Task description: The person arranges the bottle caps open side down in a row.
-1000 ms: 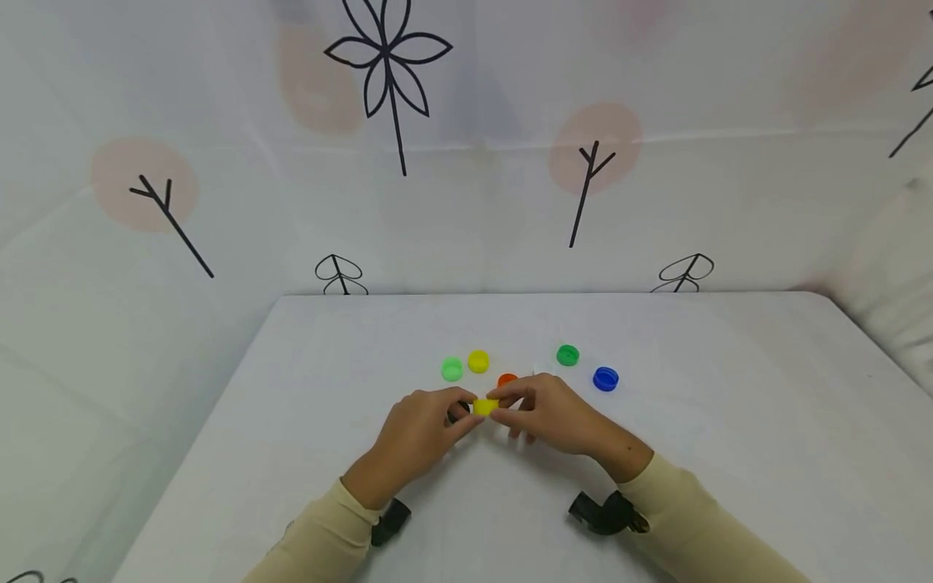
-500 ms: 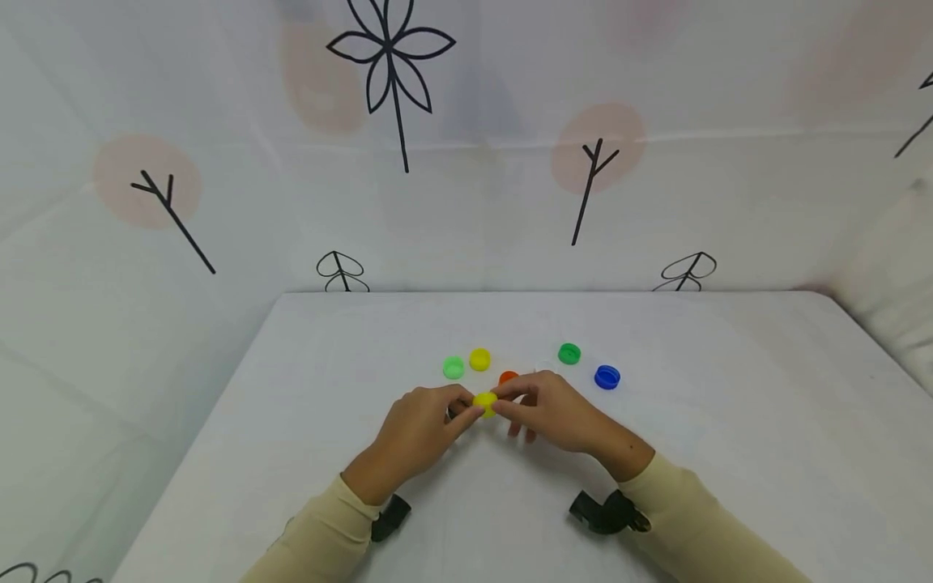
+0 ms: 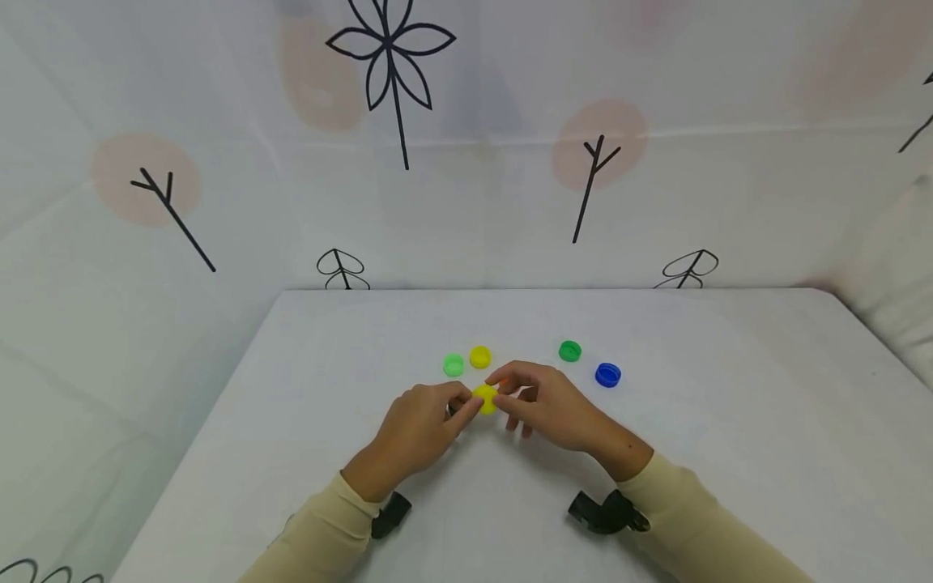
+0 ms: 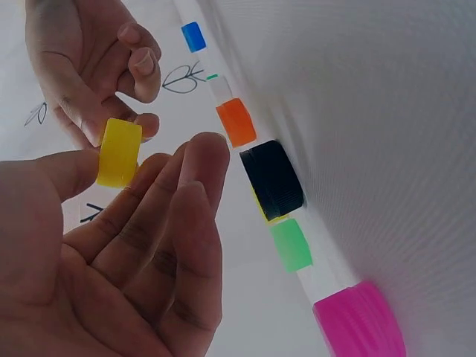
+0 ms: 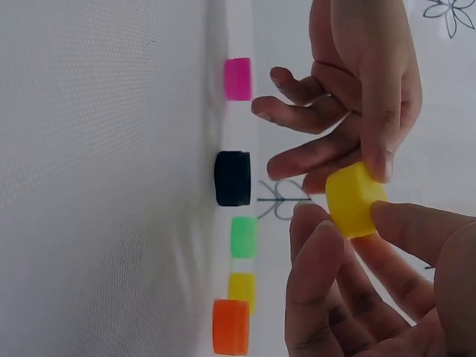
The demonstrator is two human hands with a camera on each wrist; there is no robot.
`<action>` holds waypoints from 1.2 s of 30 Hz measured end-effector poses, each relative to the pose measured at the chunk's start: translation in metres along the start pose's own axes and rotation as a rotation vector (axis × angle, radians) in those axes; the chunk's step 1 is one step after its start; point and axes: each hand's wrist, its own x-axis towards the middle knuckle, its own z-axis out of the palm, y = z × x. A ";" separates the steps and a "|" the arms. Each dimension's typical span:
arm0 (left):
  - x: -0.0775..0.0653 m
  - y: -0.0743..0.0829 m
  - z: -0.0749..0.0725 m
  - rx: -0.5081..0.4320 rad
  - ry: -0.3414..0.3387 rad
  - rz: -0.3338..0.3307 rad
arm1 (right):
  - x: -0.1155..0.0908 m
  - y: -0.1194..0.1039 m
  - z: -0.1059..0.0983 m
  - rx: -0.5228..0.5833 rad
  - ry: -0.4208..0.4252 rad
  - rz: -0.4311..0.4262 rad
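A yellow bottle cap [image 3: 486, 399] is held up between both hands, above the white table. My left hand [image 3: 418, 433] pinches it between thumb and index finger from the left. From the right, my right hand [image 3: 550, 409] has its thumb against the cap and its index finger curved at the cap's upper edge. In the right wrist view the raised yellow cap [image 5: 353, 199] sits tilted between the two thumbs. The other fingers of both hands are loosely bent. Behind the left fingers a black cap [image 4: 274, 181] stands on the table, mostly hidden in the head view.
More caps lie on the white table [image 3: 350, 340]: light green [image 3: 453, 365], a second yellow [image 3: 480, 357], green [image 3: 570, 351] and blue [image 3: 608, 375]. An orange cap [image 4: 236, 123] is largely covered by the right hand in the head view. A magenta cap [image 5: 238, 79] shows in the wrist views.
The held yellow cap has tipped, so its round face now shows instead of its side. My right index finger has shifted up and away, covering more of the orange cap.
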 end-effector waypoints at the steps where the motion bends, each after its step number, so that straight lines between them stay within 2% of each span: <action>1: 0.000 0.000 0.000 0.002 0.006 0.005 | 0.000 0.000 0.000 0.005 0.005 0.000; 5: 0.000 0.001 -0.001 -0.015 0.037 0.019 | 0.000 -0.001 0.000 0.016 0.016 0.002; 10: -0.001 0.002 -0.003 -0.080 0.099 0.065 | 0.001 -0.001 0.001 0.018 0.030 -0.006; 13: -0.001 0.001 -0.003 -0.082 0.117 0.089 | 0.001 0.000 0.002 0.021 0.035 -0.009; 21: 0.000 -0.002 -0.006 -0.057 0.088 0.062 | 0.001 0.000 0.003 0.028 0.015 0.010; 36: 0.000 -0.002 -0.011 -0.036 0.054 0.069 | -0.001 -0.001 0.007 -0.016 0.023 0.005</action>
